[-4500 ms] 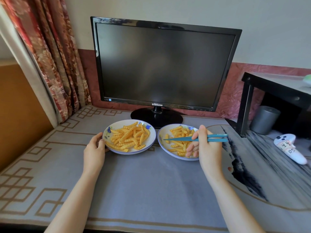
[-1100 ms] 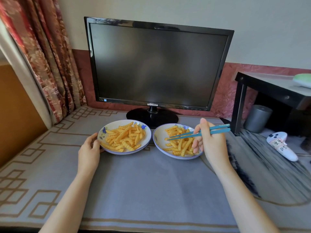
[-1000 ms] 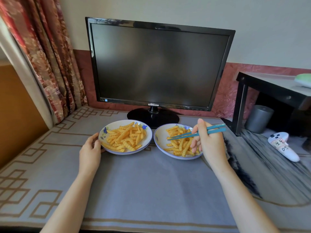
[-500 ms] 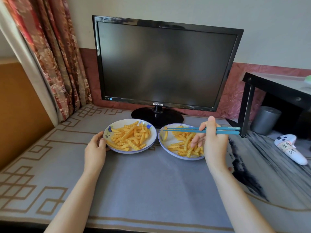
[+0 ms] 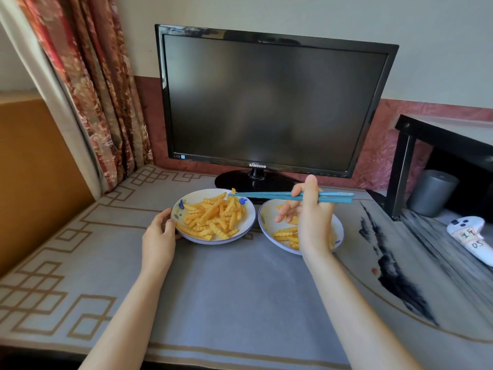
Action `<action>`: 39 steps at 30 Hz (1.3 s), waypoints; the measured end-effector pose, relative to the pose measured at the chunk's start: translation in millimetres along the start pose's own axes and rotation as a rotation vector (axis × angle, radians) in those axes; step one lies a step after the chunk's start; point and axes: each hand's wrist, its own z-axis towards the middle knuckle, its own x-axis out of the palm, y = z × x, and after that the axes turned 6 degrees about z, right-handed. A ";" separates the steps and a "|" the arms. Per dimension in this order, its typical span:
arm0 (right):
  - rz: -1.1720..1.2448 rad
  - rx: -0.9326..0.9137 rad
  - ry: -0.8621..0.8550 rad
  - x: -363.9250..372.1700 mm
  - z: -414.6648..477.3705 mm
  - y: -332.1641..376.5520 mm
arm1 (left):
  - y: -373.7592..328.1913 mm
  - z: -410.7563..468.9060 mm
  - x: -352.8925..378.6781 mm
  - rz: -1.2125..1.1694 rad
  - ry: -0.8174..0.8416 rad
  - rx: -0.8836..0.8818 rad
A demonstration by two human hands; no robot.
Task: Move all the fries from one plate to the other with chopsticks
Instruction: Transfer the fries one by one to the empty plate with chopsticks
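Observation:
Two white plates with blue flowers stand side by side before the monitor. The left plate (image 5: 186,235) holds a heap of crinkle fries (image 5: 213,218). Fewer fries (image 5: 286,234) lie on the right plate (image 5: 268,221), partly hidden by my right hand (image 5: 310,217). That hand grips blue chopsticks (image 5: 269,195) held level, tips over the far side of the left plate with one fry (image 5: 233,191) pinched between them. My left hand (image 5: 158,237) holds the left plate's near-left rim.
A black Samsung monitor (image 5: 269,102) and its stand (image 5: 253,181) sit right behind the plates. A patterned curtain (image 5: 88,84) hangs at left. At right are a black shelf (image 5: 437,145), a grey cylinder (image 5: 432,192) and a white controller (image 5: 470,237). A grey cloth (image 5: 240,295) covers the table.
My right hand has carried the chopsticks with a fry leftward from above the right plate to above the left plate. The left hand stays on the left plate's rim.

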 end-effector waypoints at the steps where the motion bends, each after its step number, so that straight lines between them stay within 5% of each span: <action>1: -0.002 0.009 0.020 4.2 0.4 -3.0 | -0.3 -0.1 0.0 0.000 -0.003 -0.002; 39: -0.272 -0.036 0.076 -94.6 2.5 30.5 | 1.4 1.5 0.4 0.052 0.006 0.014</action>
